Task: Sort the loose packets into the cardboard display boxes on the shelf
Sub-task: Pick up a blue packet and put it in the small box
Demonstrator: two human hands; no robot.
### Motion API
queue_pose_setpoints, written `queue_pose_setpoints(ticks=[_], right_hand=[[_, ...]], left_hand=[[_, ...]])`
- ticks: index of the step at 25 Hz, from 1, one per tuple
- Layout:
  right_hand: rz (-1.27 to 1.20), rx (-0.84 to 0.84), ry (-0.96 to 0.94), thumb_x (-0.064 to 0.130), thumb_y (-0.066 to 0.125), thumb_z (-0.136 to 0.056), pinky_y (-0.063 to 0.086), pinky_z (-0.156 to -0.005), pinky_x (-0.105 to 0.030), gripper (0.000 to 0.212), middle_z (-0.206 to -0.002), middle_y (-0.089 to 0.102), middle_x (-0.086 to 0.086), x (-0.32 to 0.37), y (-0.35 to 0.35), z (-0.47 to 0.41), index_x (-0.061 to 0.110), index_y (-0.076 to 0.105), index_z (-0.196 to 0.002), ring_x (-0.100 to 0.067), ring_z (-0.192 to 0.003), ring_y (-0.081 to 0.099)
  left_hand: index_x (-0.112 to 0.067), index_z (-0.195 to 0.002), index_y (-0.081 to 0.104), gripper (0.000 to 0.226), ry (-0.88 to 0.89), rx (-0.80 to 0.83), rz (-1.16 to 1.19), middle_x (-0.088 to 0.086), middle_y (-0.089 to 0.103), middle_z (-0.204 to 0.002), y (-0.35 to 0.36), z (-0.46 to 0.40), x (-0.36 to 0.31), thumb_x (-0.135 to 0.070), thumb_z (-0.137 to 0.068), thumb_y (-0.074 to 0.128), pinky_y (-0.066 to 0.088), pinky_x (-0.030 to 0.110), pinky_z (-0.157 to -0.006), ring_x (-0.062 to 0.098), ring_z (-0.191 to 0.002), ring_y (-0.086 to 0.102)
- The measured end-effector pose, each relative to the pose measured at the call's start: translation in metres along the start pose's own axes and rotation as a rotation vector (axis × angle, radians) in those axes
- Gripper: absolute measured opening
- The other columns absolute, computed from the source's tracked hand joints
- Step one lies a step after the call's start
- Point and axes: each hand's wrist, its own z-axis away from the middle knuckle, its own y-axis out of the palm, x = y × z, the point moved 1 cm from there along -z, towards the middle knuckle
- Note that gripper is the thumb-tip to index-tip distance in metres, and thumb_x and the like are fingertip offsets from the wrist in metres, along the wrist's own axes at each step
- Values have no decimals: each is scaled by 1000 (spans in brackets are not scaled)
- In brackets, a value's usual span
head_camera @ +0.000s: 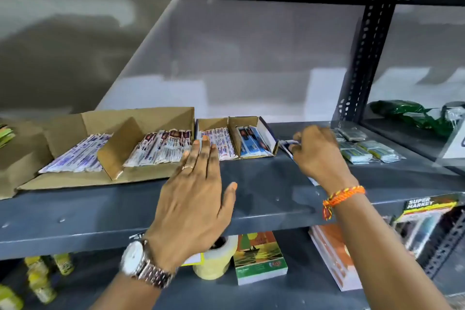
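Observation:
A wide cardboard display box (141, 118) on the grey shelf holds two rows of white-and-purple packets (75, 156), split by a cardboard divider. To its right stands a smaller box (214, 122) with red-and-white packets (221, 141) and blue packets (254, 143). My left hand (193, 199) hovers flat and open over the shelf, fingertips at the seam between the boxes. My right hand (319, 156) is closed on a blue-and-white packet (288, 145) just right of the small box; most of the packet is hidden under the hand.
Loose pale green packets (364, 150) lie on the shelf to the right of my right hand. A perforated black upright (362, 58) stands behind them, with green bags (412, 113) beyond. The lower shelf carries a tape roll (216, 262), booklets and yellow bottles.

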Motion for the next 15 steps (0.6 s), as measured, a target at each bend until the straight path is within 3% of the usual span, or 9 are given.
queue_pose_setpoints(ticks=[6,9,11,13,15], right_hand=[[122,-23,-9,7,63,-82,48,-74,-39,14,-98,64,-27,-13,15,19,-1,62,-93,-42,-91,61],[156,-28,-16,8,64,-83,46,-75,-36,15,-101,63,-26,-13,14,17,-1,61,-96,-41,-94,60],[183,-36,-10,11,65,-84,44,-74,-35,18,-102,63,-27,-11,14,18,-2,60,-96,-41,-95,60],[208,-54,-2,16,65,-86,44,-73,-36,22,-102,63,-27,-10,13,18,-2,60,-98,-41,-96,61],[218,-53,28,18,64,-87,47,-75,-37,26,-106,63,-27,-8,10,20,-3,59,-101,-42,-99,61]], left_hand=[[-8,-159,5,85,56,59,15,11,1,-168,19,19,-8,-61,-94,0,-10,27,-118,19,-154,-3],[-10,-160,5,94,51,106,29,8,1,-168,20,25,-7,-71,-89,-6,-6,25,-116,16,-154,2],[-9,-159,15,102,43,120,5,8,11,-167,19,30,-7,-79,-88,-5,6,27,-115,18,-153,17],[-5,-153,34,105,26,166,-60,12,33,-160,20,32,-7,-83,-89,6,29,32,-111,22,-144,38],[-3,-143,50,103,9,166,-91,15,49,-149,25,32,-6,-84,-89,16,48,36,-99,25,-132,54]])
